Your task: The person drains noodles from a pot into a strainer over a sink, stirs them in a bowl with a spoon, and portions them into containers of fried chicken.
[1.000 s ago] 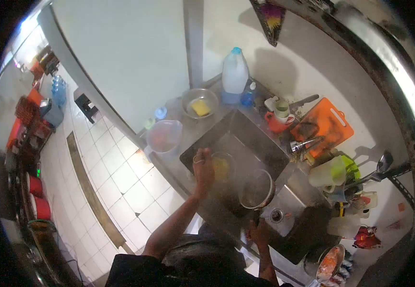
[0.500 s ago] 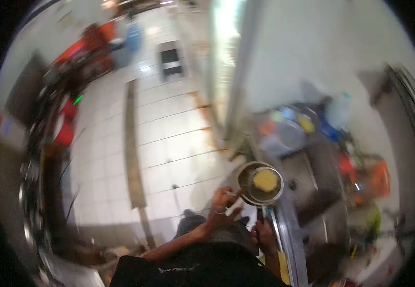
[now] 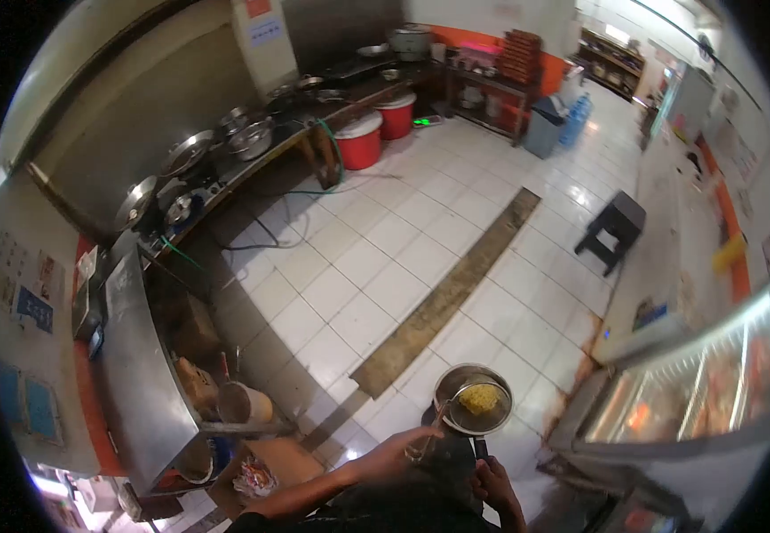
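Note:
A saucepan [image 3: 439, 385] is held out in front of my body, above the tiled floor. My right hand [image 3: 493, 487] is closed around its black handle [image 3: 481, 449]. A round wire strainer [image 3: 497, 416] sits within the pan's mouth, bearing a yellow clump of food [image 3: 478, 399] that looks like noodles. My left hand [image 3: 400, 453] is at the pan's left side, its fingers closed on the strainer's thin handle [image 3: 441, 413]. Part of that grip is blurred.
Metal pans [image 3: 250, 139] line a low stove counter at left, near red buckets [image 3: 359, 142]. A dark stool [image 3: 614, 229] stands on the floor. A glass-fronted display case [image 3: 687, 382] is at right. A steel table [image 3: 141, 364] and a cardboard box [image 3: 292, 466] lie at lower left.
My view has swung left, away from the sink, toward the stove counter. The saucepan and strainer have come along in my hands, and now hang over the floor.

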The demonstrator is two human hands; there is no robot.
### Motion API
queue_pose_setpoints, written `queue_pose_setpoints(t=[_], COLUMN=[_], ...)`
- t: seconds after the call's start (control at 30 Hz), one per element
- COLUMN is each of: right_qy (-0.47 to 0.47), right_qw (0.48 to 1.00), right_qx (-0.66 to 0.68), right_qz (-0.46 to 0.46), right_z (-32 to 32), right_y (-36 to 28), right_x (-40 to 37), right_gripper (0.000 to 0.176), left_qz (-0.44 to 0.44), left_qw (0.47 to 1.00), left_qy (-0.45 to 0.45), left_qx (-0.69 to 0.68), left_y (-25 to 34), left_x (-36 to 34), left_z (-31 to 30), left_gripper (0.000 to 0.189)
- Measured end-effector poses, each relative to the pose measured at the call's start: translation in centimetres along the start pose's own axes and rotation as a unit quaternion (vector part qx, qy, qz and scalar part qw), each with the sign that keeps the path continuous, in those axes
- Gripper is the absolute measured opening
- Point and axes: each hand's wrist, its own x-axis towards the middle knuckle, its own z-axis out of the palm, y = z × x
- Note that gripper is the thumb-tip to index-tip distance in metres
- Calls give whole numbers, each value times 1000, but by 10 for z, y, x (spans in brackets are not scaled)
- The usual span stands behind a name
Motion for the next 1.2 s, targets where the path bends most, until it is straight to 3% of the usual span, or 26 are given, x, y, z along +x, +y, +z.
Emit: queue_pose_setpoints(t=[0.03,0.1,0.13,0.2,0.23,0.27,0.33,0.37,0.4,0.47,0.5,0.57,0.6,0.63,0.67,0.73,0.77,0.8,0.87,0.93,1.0,1.03,1.07,1.13,1.17,1.2], right_qy=[-45,-126,-128,-111,-155,-196,-219,-254,-249,-280,-284,-308,-306,-273,-239,-213,-105,-97,-203,-168,-59,-14,-11,-47,-61,-61], right_qw=[998,987,986,973,960,944,928,915,908,903,900,904,904,908,912,958,983,983,930,949,991,988,989,968,974,973], right_qx=[-35,-103,-110,-196,-228,-260,-298,-308,-332,-323,-331,-298,-300,-317,-329,-188,-142,-143,-263,-228,-109,-146,-141,-183,-147,-151], right_qz=[-5,-14,-9,-50,-49,-51,-42,-61,-53,-29,-28,3,-2,-25,-45,22,58,55,-158,-140,-55,-45,-38,-165,-163,-166], right_z=[7,22,31,74,91,108,163,181,205,252,269,298,314,330,358,408,427,433,448,464,489,506,494,477,477,482], right_y=[-30,-100,-136,-212,-248,-288,-383,-417,-455,-520,-537,-574,-590,-602,-623,-675,-694,-728,-787,-848,-921,-973,-984,-1032,-1067,-1119], right_x=[43,126,160,243,279,316,378,410,437,499,536,620,651,682,708,740,767,795,834,894,937,957,995,1079,1106,1137], right_gripper=[32,32,32,33,32,31,27,26,25,24,24,23,23,23,23,22,25,25,31,34,35,34,34,33,30,30], left_qz=[1,-52,-50,-173,-202,-211,-184,-161,-161,-230,-215,-211,-212,-197,-195,-188,-210,-208,-195,-207,-170,-159,-168,-139,-153,-149], left_qw=[1000,950,949,887,839,838,882,922,919,870,873,870,870,866,871,819,818,819,816,832,795,780,777,704,671,671], left_qy=[13,60,67,89,104,105,288,289,293,265,255,244,228,255,250,260,253,246,206,185,104,83,83,-2,-12,-14], left_qx=[2,-300,-305,-420,-495,-492,-325,-202,-210,-346,-355,-373,-383,-382,-376,-476,-472,-475,-505,-481,-574,-599,-601,-696,-725,-726], left_y=[-22,-57,-56,-53,-34,-15,50,-17,-8,15,8,-16,-24,-16,-14,-9,-3,0,6,7,-4,-11,-15,-10,1,6], left_x=[16,58,82,130,153,175,235,250,273,328,352,401,427,454,476,526,557,588,644,712,785,824,859,941,978,1020], left_z=[-27,-85,-119,-208,-243,-277,-345,-385,-416,-496,-532,-601,-638,-669,-708,-783,-823,-863,-934,-1006,-1073,-1100,-1119,-1173,-1195,-1219], left_gripper=[46,38,38,38,61,61,85,99,99,93,81,74,68,46,46,28,26,26,26,26,26,25,25,25,13,13])
